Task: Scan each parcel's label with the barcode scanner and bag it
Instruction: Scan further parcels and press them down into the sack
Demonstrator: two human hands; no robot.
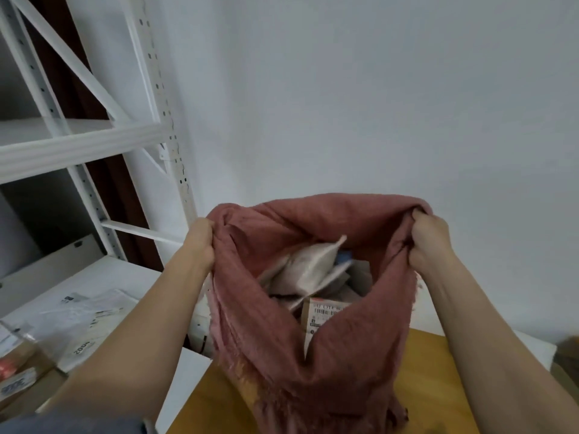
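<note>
A dusty pink cloth bag (pixel 344 355) stands open in front of me on a yellow surface (pixel 438 386). My left hand (pixel 200 242) grips the bag's left rim and my right hand (pixel 429 242) grips its right rim, holding the mouth wide. Inside lie several parcels: a pale padded mailer (pixel 308 266) on top and a brown carton with a barcode label (pixel 322 314) below it. No barcode scanner is in view.
A white metal shelving rack (pixel 78 142) rises at the left. On a white table (pixel 185 383) at the lower left lie clear poly mailers (pixel 81 324) and cardboard boxes (pixel 22 371). A plain white wall fills the background. Another box edge (pixel 568 355) shows at the far right.
</note>
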